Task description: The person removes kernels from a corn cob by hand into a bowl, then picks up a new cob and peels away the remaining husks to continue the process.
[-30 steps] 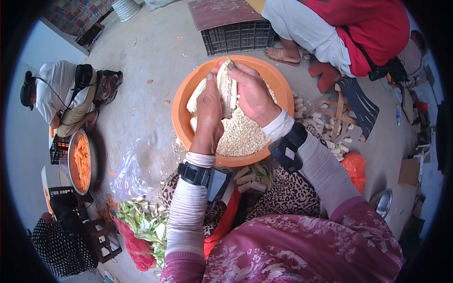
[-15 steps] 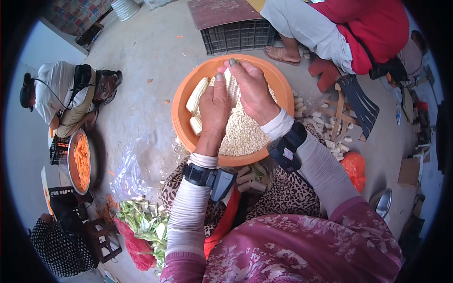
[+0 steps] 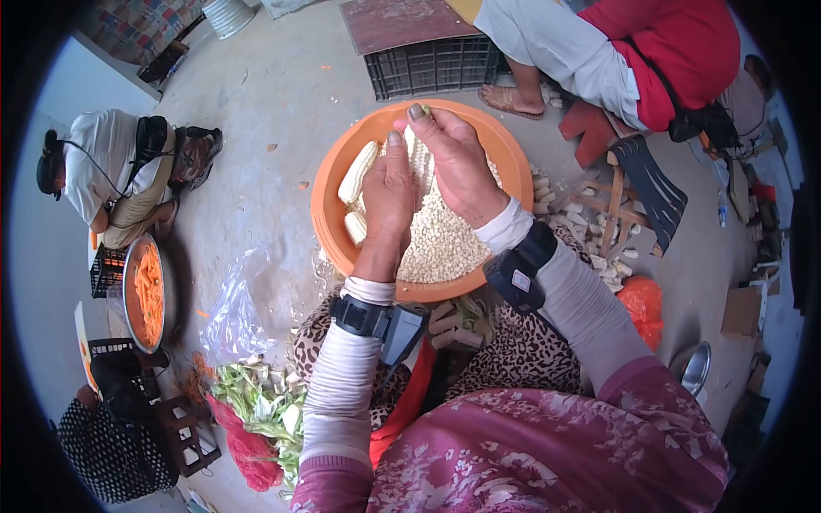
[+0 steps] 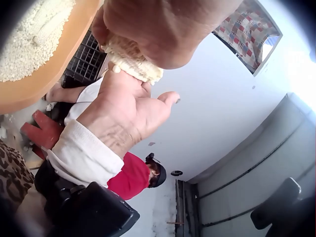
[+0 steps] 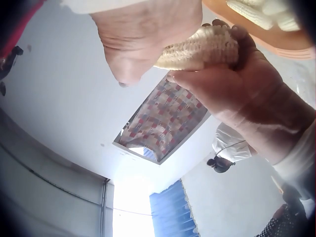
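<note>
A partly stripped corn cob (image 3: 419,161) is held by both hands above a wide orange basin (image 3: 322,214). My left hand (image 3: 390,195) grips its lower part, the fingers wrapped around it in the right wrist view. My right hand (image 3: 462,162) holds the upper end, its thumb laid along the cob. Bare rows show on the cob (image 5: 200,49) in the right wrist view. Loose pale kernels (image 3: 440,244) fill much of the basin. Two more corn cobs (image 3: 357,171) lie against its left side.
Stripped cobs (image 3: 599,231) litter the floor to the right, by a strapped stool (image 3: 641,197). Husks (image 3: 265,398) and a plastic bag (image 3: 239,308) lie left. A black crate (image 3: 432,68) stands beyond the basin. Other people sit around, one beside a bowl of carrots (image 3: 150,295).
Both hands have rolled and shifted on the cob since a second ago, covering more of it. The left hand moved slightly right, uncovering the cobs in the basin. Over the last half second little differs.
</note>
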Demonstrator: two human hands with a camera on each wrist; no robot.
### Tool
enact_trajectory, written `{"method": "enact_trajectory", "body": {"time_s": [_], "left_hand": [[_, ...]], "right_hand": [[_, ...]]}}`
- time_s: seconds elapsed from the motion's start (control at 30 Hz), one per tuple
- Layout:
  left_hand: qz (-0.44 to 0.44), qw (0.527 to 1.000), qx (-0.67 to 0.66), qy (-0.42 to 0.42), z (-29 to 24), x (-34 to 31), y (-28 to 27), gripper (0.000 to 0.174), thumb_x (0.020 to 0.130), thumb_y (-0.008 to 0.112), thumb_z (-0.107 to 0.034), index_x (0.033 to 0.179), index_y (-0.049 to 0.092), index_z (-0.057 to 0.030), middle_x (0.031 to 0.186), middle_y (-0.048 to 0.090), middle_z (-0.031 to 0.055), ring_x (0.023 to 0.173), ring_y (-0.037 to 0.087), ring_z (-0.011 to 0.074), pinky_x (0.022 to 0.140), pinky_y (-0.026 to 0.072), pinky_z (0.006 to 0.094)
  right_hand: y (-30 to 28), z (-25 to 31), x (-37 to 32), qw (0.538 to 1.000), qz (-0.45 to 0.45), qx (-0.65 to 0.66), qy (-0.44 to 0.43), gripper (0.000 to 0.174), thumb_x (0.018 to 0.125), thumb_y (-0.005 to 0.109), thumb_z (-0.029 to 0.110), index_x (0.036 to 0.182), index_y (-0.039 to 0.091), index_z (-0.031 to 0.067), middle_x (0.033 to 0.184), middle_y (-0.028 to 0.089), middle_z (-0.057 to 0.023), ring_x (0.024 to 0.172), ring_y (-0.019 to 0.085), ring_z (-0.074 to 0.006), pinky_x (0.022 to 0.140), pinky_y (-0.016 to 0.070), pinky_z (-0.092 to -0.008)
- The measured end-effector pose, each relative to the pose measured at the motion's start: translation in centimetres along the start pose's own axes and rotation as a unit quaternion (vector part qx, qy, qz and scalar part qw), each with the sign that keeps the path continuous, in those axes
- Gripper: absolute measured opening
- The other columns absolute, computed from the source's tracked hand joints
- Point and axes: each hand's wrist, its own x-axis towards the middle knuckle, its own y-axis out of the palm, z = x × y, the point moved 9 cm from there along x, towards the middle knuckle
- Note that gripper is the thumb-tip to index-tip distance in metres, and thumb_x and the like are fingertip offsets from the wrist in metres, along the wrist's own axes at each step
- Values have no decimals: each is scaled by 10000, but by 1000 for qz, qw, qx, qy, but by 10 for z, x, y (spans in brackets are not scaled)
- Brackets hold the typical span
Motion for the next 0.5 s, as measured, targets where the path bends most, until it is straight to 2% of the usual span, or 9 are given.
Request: {"method": "enact_trajectory", "body": {"time_s": [0.2, 0.3, 0.37, 0.5], "left_hand": [[21, 999, 28, 11, 3, 4, 2, 508, 970, 411, -460, 802, 605, -21, 589, 474, -21, 527, 434, 52, 452, 339, 223], [5, 1000, -7, -7, 0, 1, 2, 511, 975, 391, -464, 861, 610, -17, 601, 482, -19, 524, 440, 53, 438, 338, 221], [10, 999, -35, 2, -4, 0, 2, 517, 979, 370, -470, 938, 610, -14, 629, 501, -16, 521, 444, 52, 428, 339, 217], [28, 998, -50, 27, -12, -3, 5, 524, 979, 359, -477, 988, 605, -14, 652, 516, -16, 530, 445, 50, 437, 347, 215]], "right_hand": [[-1, -2, 2, 999, 16, -38, 7, 238, 930, 517, 195, 998, 572, -26, 939, 590, -61, 902, 530, -101, 834, 416, -254], [-1, -3, 3, 999, 37, -21, 5, 238, 932, 493, 178, 1020, 561, -32, 952, 593, -69, 904, 538, -102, 837, 423, -255], [5, -5, 2, 996, 87, 15, 22, 338, 950, 465, 148, 1206, 466, -72, 1134, 580, -160, 1048, 554, -171, 951, 419, -312], [8, -2, 2, 993, 88, 76, 36, 351, 965, 455, 192, 1197, 465, -72, 1142, 575, -173, 1056, 555, -185, 960, 421, -323]]}}
